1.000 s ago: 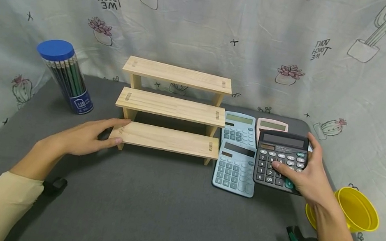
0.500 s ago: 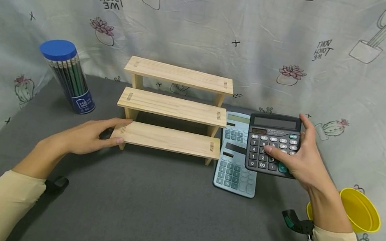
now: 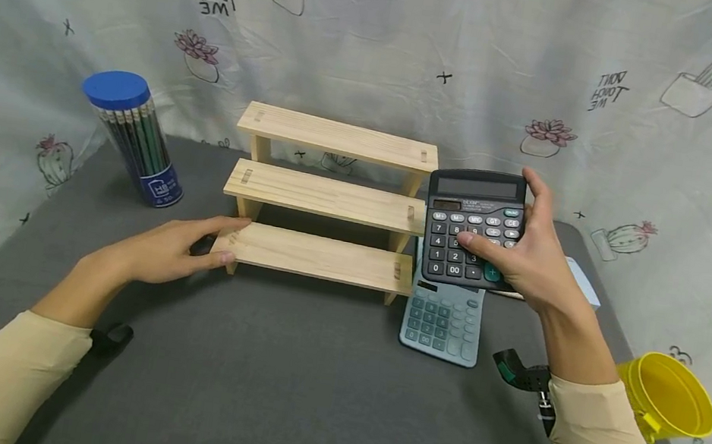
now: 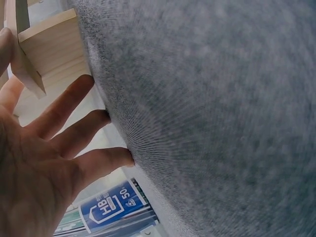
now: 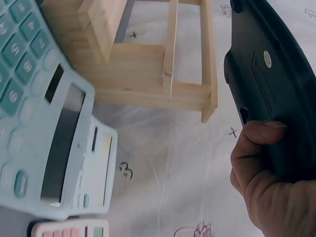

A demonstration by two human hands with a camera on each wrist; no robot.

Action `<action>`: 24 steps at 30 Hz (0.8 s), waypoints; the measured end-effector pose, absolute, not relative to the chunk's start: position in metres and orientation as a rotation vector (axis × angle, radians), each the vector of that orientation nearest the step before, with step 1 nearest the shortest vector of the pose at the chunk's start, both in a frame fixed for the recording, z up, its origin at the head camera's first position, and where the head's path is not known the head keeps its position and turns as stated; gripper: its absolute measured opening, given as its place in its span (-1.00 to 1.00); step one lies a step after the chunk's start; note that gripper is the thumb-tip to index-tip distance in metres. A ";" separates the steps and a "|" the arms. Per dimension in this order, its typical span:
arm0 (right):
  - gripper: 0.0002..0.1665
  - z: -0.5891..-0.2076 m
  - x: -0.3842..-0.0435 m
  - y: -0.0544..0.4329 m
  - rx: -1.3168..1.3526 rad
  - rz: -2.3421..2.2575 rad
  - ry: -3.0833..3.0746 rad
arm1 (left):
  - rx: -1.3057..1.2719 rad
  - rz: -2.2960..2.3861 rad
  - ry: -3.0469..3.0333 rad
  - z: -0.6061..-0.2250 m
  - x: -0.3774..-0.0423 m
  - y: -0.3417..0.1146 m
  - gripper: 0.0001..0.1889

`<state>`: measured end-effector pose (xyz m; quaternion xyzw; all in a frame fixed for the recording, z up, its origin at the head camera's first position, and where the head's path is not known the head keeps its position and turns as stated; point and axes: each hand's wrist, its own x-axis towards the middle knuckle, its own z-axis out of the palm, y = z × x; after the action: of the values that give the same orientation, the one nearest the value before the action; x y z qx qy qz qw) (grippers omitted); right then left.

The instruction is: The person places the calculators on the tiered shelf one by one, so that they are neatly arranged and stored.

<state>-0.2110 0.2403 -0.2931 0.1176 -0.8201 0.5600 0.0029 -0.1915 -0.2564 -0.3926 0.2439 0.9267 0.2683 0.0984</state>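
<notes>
In the head view my right hand point(image 3: 539, 265) grips a black desk calculator point(image 3: 472, 228), thumb across its keys and fingers behind. The right wrist view shows fingers on its dark back point(image 5: 276, 84). It is raised beside the right end of a three-step wooden shelf stand point(image 3: 325, 194) and overlaps the middle step's end in view. My left hand point(image 3: 168, 251) holds the lowest step's left end between thumb and forefinger; in the left wrist view the other fingers point(image 4: 64, 106) spread toward the grey surface. A light blue calculator point(image 3: 441, 323) lies partly hidden under the black one.
The right wrist view shows a second light blue calculator point(image 5: 96, 170) and a pink one point(image 5: 74, 228). A blue-lidded tub of pencils point(image 3: 136, 143) stands at the left. A yellow bucket point(image 3: 668, 399) sits by the right table edge. Printed cloth point(image 3: 383, 42) hangs behind.
The right hand has lifted the black calculator and carried it left and back toward the stand. The left hand stays at the lowest step. The view has shifted slightly.
</notes>
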 end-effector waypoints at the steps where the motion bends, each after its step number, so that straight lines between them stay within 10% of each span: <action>1: 0.41 -0.293 -0.212 0.238 0.376 1.766 -2.565 | 0.729 0.797 2.741 -0.393 -0.192 -0.256 -0.35; 24: 0.44 -0.283 -0.251 0.172 0.374 2.001 -2.416 | 0.676 0.767 2.784 -0.394 -0.189 -0.256 -0.33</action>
<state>-0.2511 0.1719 -0.2825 0.1184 -0.7646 0.6334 -0.0086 -0.1890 -0.2562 -0.3942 0.2272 0.9351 0.2576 0.0877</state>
